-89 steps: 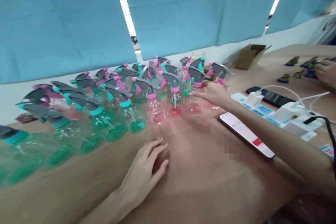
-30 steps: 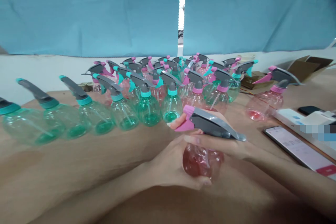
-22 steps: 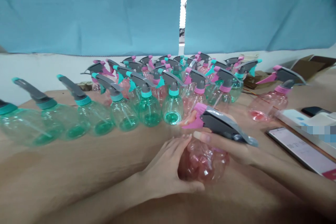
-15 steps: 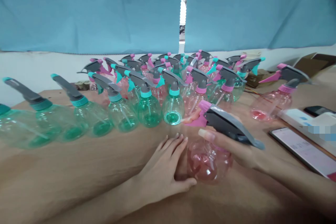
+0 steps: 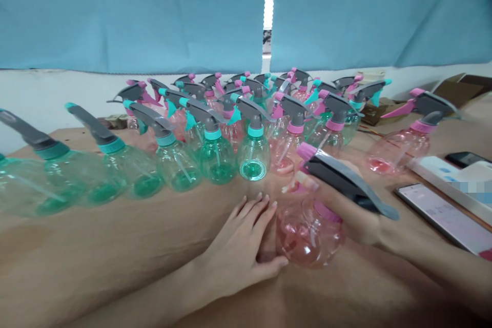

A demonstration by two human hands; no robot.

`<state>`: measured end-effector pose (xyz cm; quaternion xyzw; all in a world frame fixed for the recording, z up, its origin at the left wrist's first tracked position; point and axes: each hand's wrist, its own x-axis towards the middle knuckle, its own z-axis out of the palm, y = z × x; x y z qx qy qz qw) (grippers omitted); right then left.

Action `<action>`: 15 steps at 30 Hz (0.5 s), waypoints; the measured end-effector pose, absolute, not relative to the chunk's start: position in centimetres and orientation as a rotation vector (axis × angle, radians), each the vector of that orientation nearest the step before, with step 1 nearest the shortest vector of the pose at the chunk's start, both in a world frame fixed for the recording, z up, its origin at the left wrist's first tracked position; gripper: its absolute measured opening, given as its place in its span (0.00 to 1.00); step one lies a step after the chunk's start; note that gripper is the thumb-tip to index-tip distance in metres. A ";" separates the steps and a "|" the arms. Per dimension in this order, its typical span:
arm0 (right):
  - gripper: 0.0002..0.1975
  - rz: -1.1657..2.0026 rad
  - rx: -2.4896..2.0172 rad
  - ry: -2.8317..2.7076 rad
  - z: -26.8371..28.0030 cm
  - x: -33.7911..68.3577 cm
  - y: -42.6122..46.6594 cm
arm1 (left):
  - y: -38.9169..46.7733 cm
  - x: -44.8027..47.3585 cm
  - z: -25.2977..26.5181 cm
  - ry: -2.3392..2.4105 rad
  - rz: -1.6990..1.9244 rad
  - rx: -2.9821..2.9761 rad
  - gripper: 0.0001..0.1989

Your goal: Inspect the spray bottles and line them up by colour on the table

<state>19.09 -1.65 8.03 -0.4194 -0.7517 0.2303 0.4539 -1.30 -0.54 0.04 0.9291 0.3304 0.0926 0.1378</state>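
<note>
Wrapped round the neck and trigger of a pink spray bottle (image 5: 307, 236) is my right hand (image 5: 342, 202). That bottle has a clear pink body and a grey head with a pink nozzle, its nozzle end pointing away to the left. My left hand (image 5: 246, 246) lies flat on the brown tabletop with fingers spread, just left of the bottle's base; whether its thumb touches the bottle I cannot tell. Beyond the hands, a green spray bottle (image 5: 219, 159) and a clear green one with a turquoise collar (image 5: 253, 156) stand upright.
Several more pink and green spray bottles crowd the back of the table (image 5: 134, 246). A lone pink spray bottle (image 5: 403, 146) stands at the right. A phone (image 5: 442, 220) lies beside a white box (image 5: 453, 179). A cardboard box (image 5: 461, 95) sits at the back right.
My right hand's fingers have drawn in the pink trigger of the held bottle, which stuck out to the left before. The left hand stays put.
</note>
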 end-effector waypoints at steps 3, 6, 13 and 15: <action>0.14 0.560 -1.046 -1.868 8.1 19.2 -1.7 | -0.6 -1.2 0.2 0.956 0.270 2.692 0.40; 0.12 0.564 -1.045 -1.855 8.4 19.2 -1.6 | -0.6 -1.2 0.3 0.960 0.266 2.701 0.40; 0.12 0.614 -1.116 -1.724 8.6 18.6 -0.9 | -0.6 -1.3 0.0 0.929 0.302 2.720 0.39; 0.13 0.654 -1.145 -1.716 8.4 18.5 -0.8 | -0.6 -1.3 0.0 0.926 0.309 2.719 0.39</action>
